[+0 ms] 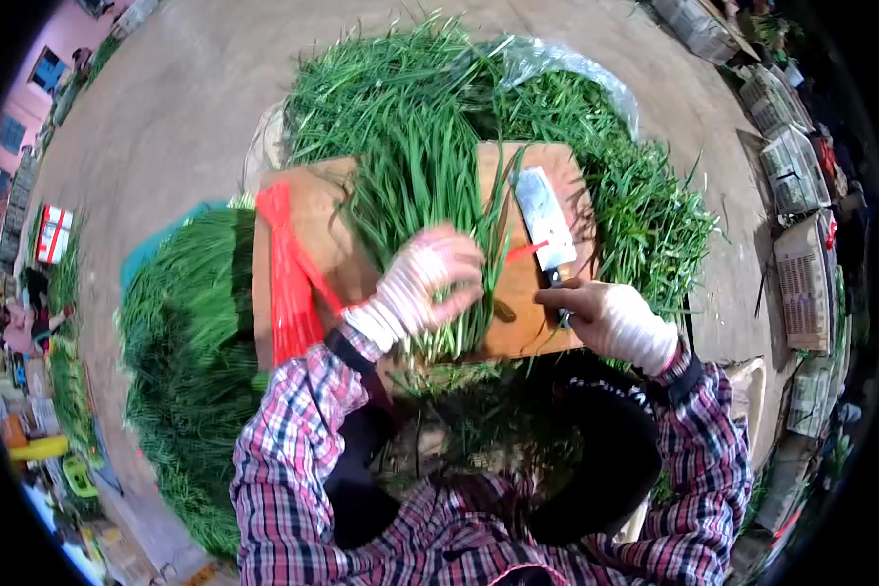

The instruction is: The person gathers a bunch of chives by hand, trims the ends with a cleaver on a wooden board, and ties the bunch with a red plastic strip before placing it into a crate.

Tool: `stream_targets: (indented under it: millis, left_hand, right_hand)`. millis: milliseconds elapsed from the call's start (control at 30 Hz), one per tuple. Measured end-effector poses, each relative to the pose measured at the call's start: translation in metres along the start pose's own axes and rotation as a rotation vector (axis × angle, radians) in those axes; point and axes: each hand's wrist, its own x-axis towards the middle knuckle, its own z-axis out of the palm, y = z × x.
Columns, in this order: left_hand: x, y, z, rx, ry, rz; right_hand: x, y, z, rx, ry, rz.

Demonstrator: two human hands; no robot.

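Observation:
A wooden board [322,210] lies in front of me with a bunch of long green chives [415,186] across it. My left hand [425,278], in a white glove, presses down on the lower part of the bunch and grips it. My right hand [610,317], also gloved, closes around the dark handle of a cleaver [544,220]. The cleaver's blade rests flat on the board to the right of the bunch. Cut root ends [449,391] hang over the board's near edge.
Red plastic ties [285,278] lie on the board's left side. A stacked pile of chives [190,352] sits to the left, loose chives [645,215] to the right. Woven crates [801,273] line the right edge. A concrete floor [186,107] surrounds everything.

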Motion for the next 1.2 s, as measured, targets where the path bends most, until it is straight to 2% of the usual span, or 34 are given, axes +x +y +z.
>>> stream_targets:
  millis: [33, 100, 233, 300, 367, 433, 500, 533, 667, 900, 933, 1200]
  left_hand:
    - [-0.005, 0.004, -0.013, -0.003, 0.144, -0.003]
    - [-0.018, 0.013, -0.044, 0.045, 0.234, -0.082]
    - [-0.067, 0.038, -0.094, 0.017, 0.394, -0.484]
    - [-0.112, 0.019, -0.095, 0.065, 0.419, -0.669]
    - [-0.137, 0.021, -0.094, 0.26, 0.298, -0.751]
    - [-0.147, 0.029, -0.088, 0.179, 0.266, -0.85]
    - [-0.153, 0.027, -0.078, 0.378, 0.213, -0.745]
    - [-0.149, 0.028, -0.076, 0.391, 0.156, -0.76]
    - [-0.128, 0.024, -0.061, 0.591, -0.077, -0.745]
    - [-0.114, -0.004, -0.037, 0.761, -0.335, -0.689]
    - [-0.119, -0.004, -0.035, 0.771, -0.278, -0.629]
    - [-0.116, -0.015, -0.039, 0.719, -0.255, -0.624]
  right_hand:
    - [-0.015, -0.012, 0.002, 0.036, 0.069, -0.003]
    - [-0.04, -0.018, 0.006, 0.086, 0.046, 0.148]
    - [-0.078, -0.043, 0.005, 0.106, -0.012, 0.407]
    - [-0.09, -0.052, 0.007, 0.091, -0.039, 0.359]
    - [-0.095, -0.064, 0.015, 0.259, 0.027, 0.317]
    - [-0.093, -0.088, 0.019, 0.322, 0.066, 0.28]
    - [-0.093, -0.087, 0.045, 0.409, 0.072, 0.23]
    - [-0.086, -0.107, 0.04, 0.3, 0.034, 0.217]
    - [-0.078, -0.12, 0.077, 0.228, -0.008, 0.038]
    - [-0.087, -0.123, 0.102, 0.224, -0.162, 0.144]
    - [-0.09, -0.123, 0.102, 0.241, -0.174, 0.163]
    - [-0.101, -0.117, 0.117, 0.218, -0.144, 0.14]
